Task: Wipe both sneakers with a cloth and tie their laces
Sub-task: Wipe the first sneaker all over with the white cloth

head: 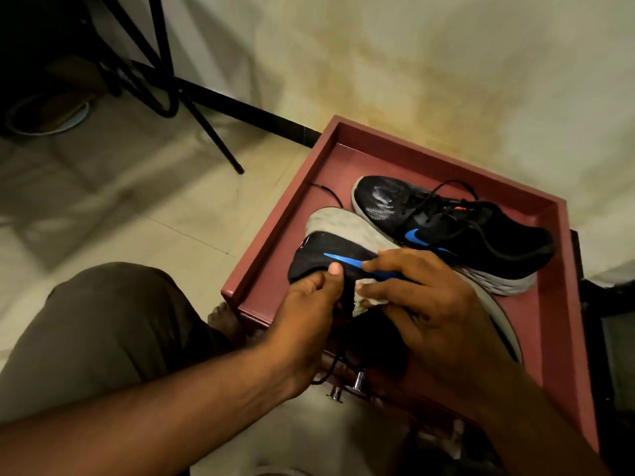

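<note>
1. My left hand (309,314) grips the near sneaker (319,252) at its dark upper, thumb pressed on top.
2. My right hand (422,304) pinches a pale cloth (364,300) against the same sneaker, fingers lying across its blue stripe.
3. The near sneaker is tipped on its side, grey sole facing away from me, over the front part of the red tray (275,242).
4. The second sneaker (481,235) sits upright on the tray just behind, laces (443,201) loose and untied.
5. The tray's far corner meets the stained wall (446,80); pale floor tiles (137,201) lie to the left.
</note>
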The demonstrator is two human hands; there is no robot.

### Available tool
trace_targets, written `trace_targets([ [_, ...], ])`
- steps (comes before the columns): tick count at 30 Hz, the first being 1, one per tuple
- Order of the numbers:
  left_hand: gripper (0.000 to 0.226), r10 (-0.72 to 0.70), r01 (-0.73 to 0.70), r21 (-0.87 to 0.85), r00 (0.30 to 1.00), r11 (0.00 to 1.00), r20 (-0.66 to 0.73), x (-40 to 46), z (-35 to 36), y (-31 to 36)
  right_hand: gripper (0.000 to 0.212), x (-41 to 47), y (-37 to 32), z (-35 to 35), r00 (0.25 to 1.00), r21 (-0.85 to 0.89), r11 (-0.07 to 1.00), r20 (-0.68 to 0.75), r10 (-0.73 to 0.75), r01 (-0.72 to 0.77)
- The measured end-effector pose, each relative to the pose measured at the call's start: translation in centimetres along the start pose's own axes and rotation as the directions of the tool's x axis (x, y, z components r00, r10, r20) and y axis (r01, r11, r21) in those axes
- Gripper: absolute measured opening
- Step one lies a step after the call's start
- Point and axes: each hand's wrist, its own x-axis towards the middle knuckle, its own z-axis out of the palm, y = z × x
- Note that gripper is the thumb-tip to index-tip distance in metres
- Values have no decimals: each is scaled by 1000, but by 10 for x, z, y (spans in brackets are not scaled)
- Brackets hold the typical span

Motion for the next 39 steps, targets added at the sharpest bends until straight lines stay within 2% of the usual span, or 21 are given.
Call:
trace_targets([
  [4,39,-17,17,-2,999,1000,28,-5,0,-2,13,-1,-7,9,996,-78,995,-72,59,-65],
  [7,30,-62,62,20,997,998,44,-11,-3,-7,8,8,-19,22,988,-113,986,-109,109,-121],
  [10,25,-77,77,6,996,997,41,-13,-2,-5,10,9,-15,12,994,-58,992,-8,111,-111],
  [12,34,-87,88,-22,995,996,46,-10,0,0,11,3,-5,-4,990,-9,996,113,85,-84],
  [15,39,-93,96,-45,993,994,68,-9,3,2,16,-7,2,-15,977,-98,993,194,89,-71],
  [18,38,-97,101,-53,992,993,82,-12,6,0,15,-10,-4,-9,983,-151,984,138,119,-98],
  [22,40,-72,74,-31,996,997,47,-11,6,1,8,-8,-13,-3,988,-140,981,47,145,-137],
  [27,42,-81,82,-49,996,995,37,-8,4,-2,11,-10,-16,2,987,-129,980,22,156,-152],
  [30,44,-96,98,-63,995,993,35,-11,6,-4,9,-8,-16,0,980,-44,979,-49,195,-197],
  [33,32,-104,110,-92,992,990,67,-15,7,-5,6,-2,-13,1,960,23,968,-128,249,-248],
  [36,30,-82,94,-105,991,990,108,-17,7,-4,6,-1,-10,0,965,-9,969,-101,244,-246],
  [39,37,-27,32,-37,990,999,137,-20,6,-5,25,-2,-9,-9,983,-81,980,18,183,-181],
])
